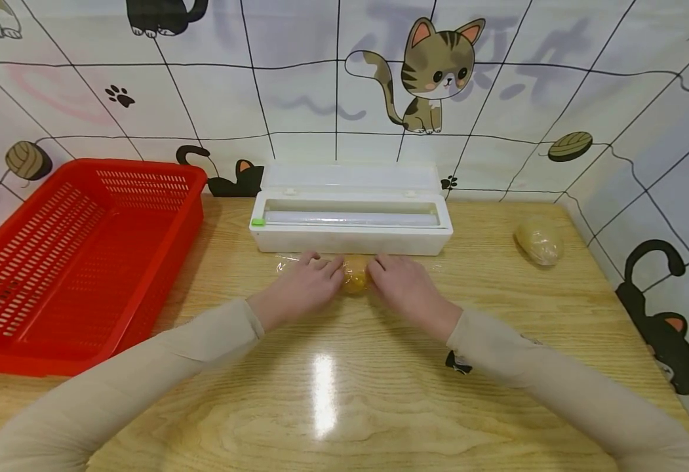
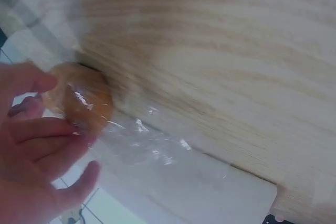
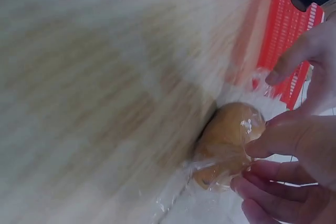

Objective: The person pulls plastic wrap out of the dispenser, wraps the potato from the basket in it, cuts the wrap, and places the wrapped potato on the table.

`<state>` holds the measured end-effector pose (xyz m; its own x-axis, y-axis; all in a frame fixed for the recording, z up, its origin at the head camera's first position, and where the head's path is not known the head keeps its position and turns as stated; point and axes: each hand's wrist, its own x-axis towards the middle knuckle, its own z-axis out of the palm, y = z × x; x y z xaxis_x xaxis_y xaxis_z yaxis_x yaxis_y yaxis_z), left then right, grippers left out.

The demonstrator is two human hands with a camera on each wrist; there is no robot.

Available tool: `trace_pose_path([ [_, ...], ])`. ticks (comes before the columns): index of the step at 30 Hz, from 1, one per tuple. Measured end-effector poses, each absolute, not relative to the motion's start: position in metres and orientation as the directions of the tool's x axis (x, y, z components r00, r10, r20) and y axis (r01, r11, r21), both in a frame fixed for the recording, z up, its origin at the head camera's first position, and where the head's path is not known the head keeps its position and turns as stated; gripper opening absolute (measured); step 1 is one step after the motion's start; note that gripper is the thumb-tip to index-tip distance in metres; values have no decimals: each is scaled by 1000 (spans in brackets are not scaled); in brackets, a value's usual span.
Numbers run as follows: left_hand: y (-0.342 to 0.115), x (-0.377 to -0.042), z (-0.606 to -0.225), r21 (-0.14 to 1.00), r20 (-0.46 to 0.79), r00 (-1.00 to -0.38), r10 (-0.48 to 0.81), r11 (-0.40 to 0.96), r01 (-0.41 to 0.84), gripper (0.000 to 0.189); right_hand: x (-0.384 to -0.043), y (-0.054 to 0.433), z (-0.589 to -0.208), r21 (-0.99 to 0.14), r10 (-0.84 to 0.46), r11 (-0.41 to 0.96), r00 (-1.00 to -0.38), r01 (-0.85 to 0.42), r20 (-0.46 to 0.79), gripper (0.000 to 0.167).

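A round, orange-yellow fruit [image 1: 355, 274] wrapped in clear plastic film lies on the table, just in front of a white cling film dispenser [image 1: 350, 241]. My left hand [image 1: 311, 283] is at its left side, fingertips gathering the film against the fruit. From the right, my right hand [image 1: 406, 288] pinches film between thumb and fingers, close against the fruit [image 3: 228, 135]. Loose, shiny plastic film [image 2: 152, 140] spreads out beside the fruit in the left wrist view. The dispenser's lid [image 1: 350, 177] stands raised, showing the film roll [image 1: 356, 218] inside.
A large red plastic basket [image 1: 170, 262] stands on the left of the wooden table [image 1: 379, 393]. Another film-wrapped, pale yellow round item [image 1: 540, 241] sits at the back right. A cat-patterned wall covering [image 1: 297, 98] rises behind the table and along its right side.
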<state>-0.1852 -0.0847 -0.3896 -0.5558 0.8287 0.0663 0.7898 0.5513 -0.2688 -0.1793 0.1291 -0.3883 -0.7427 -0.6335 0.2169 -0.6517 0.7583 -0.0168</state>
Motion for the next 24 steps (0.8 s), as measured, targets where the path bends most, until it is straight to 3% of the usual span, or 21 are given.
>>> trace_pose_path([
  [6,-95,-170,-391,-188,-145,-604,784,577,795,56,-161,140,-391,-52,-666,738,-738,-673,107,51],
  [12,-104,-171,-395,-47,-185,-569,801,571,820,68,-149,155,-396,-246,-732,651,-680,-718,50,67],
  [17,-106,-179,-391,154,-167,-543,823,565,810,60,-161,167,-398,-536,-712,564,-699,-628,69,54],
  [21,-104,-184,-384,262,-111,-558,823,566,782,52,-178,175,-395,-799,-619,461,-785,-387,23,29],
  [24,-100,-188,-380,301,-33,-592,805,573,762,43,-187,178,-389,-892,-527,414,-846,-181,-73,21],
])
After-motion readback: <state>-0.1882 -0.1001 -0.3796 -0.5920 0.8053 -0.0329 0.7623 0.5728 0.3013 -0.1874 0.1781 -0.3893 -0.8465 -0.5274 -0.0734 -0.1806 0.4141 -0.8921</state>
